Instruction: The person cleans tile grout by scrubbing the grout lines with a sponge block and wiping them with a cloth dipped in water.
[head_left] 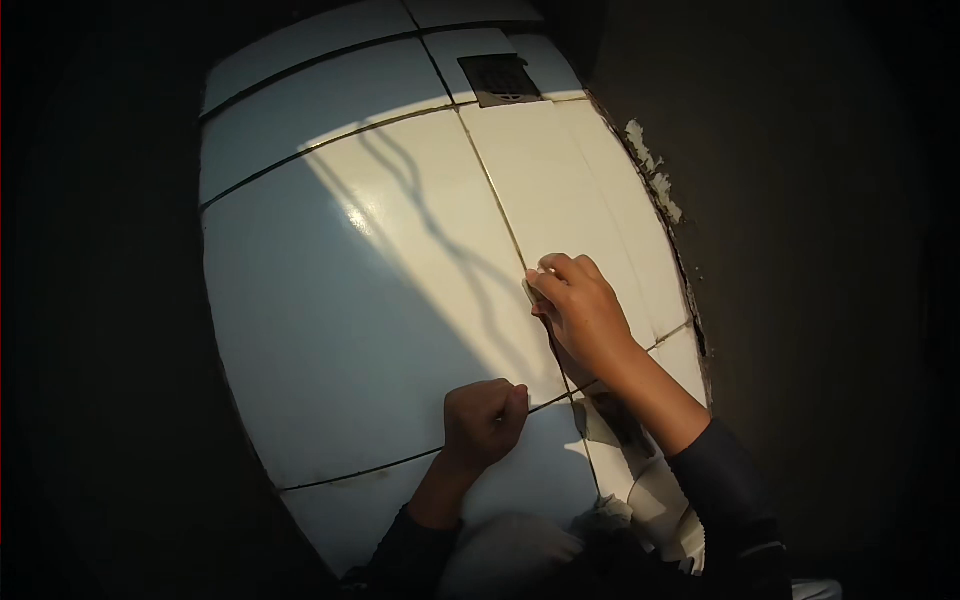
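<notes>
My right hand is closed in a pinch over the dark joint between the large white floor tiles. A small, thin, pale piece shows at its fingertips, by the joint; its kind cannot be made out. Lower and to the left, my left hand is curled into a fist just above the tiles, near where two joints cross. Whatever it may hold is hidden by the fingers.
A dark square drain grate is set in the tiles at the far end. White crumbly bits lie along the right edge of the tiling. A crumpled pale lump is close to my body. Sunlight and shadows cross the tiles.
</notes>
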